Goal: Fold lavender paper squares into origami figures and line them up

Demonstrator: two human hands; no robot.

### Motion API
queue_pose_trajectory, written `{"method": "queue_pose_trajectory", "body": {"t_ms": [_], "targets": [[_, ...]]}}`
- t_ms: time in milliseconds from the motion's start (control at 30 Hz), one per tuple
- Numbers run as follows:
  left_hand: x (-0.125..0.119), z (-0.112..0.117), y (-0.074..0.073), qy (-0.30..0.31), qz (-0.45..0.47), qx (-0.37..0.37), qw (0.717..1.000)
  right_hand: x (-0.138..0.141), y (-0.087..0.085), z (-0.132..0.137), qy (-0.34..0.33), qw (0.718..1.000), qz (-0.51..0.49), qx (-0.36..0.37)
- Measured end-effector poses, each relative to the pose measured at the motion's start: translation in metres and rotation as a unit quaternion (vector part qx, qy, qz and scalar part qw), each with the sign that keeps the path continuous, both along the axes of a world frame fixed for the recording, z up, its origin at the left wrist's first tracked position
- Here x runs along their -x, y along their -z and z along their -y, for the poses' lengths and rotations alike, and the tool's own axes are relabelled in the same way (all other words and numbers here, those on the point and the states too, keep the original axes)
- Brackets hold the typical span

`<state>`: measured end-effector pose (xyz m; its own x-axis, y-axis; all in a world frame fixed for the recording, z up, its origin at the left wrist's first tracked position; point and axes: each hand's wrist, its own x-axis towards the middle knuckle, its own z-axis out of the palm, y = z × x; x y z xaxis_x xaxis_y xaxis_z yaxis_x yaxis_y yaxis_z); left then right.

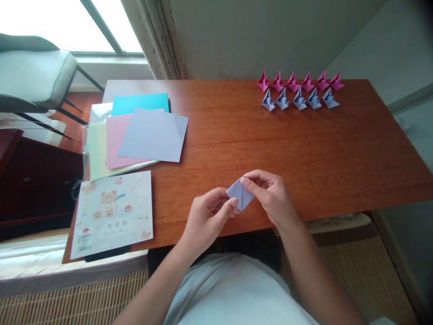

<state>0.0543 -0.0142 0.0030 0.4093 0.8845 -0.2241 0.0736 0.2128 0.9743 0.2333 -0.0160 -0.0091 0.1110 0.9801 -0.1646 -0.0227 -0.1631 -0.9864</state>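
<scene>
A small folded piece of lavender origami paper point(246, 198) is held up between both hands, over the near edge of the table. It has a diamond-like outline with a crease line down its face. My left hand point(210, 212) pinches its lower left side, thumb in front and fingers behind. At the upper right, my right hand point(270, 194) grips it with the thumb on the face. The fingers behind the paper are partly hidden.
Pink origami figures point(293, 83) stand in a row at the table's back right, with lavender origami figures point(299, 100) before them. On the left lie a lavender sheet point(155, 135), other coloured sheets and a bear-printed pad point(135, 216). A chair point(37, 72) stands beyond the wooden table point(216, 131).
</scene>
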Motion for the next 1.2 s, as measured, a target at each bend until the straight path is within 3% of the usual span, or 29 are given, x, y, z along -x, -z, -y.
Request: {"method": "queue_pose_trajectory", "body": {"t_ms": [67,133,200,300,500,700,833,967,1200], "targets": [[0.006,-0.002,0.003,-0.052,-0.109,-0.147,0.982,-0.002,0.002,-0.004,-0.021,0.998,0.067,-0.003],[0.012,-0.003,0.007,-0.095,-0.211,-0.297,0.926,-0.002,0.002,-0.008,-0.039,0.986,0.16,-0.032],[0.015,-0.003,0.012,-0.071,-0.257,-0.404,0.875,0.0,0.001,-0.011,-0.056,0.963,0.252,-0.075],[0.016,-0.004,0.018,0.028,-0.274,-0.493,0.825,0.004,0.001,-0.014,-0.068,0.931,0.34,-0.115],[0.014,-0.009,0.024,0.132,-0.307,-0.524,0.783,0.003,0.008,-0.014,-0.059,0.892,0.431,-0.122],[0.014,-0.01,0.023,0.148,-0.32,-0.534,0.769,-0.012,0.01,-0.007,-0.077,0.879,0.434,-0.182],[0.013,-0.011,0.021,0.159,-0.329,-0.542,0.757,-0.028,0.009,0.005,-0.159,0.87,0.405,-0.229],[0.013,-0.013,0.018,0.18,-0.347,-0.541,0.745,-0.039,0.009,0.012,-0.215,0.856,0.407,-0.236],[0.012,-0.015,0.017,0.206,-0.353,-0.527,0.745,-0.041,0.008,0.009,-0.239,0.818,0.456,-0.256]]}}
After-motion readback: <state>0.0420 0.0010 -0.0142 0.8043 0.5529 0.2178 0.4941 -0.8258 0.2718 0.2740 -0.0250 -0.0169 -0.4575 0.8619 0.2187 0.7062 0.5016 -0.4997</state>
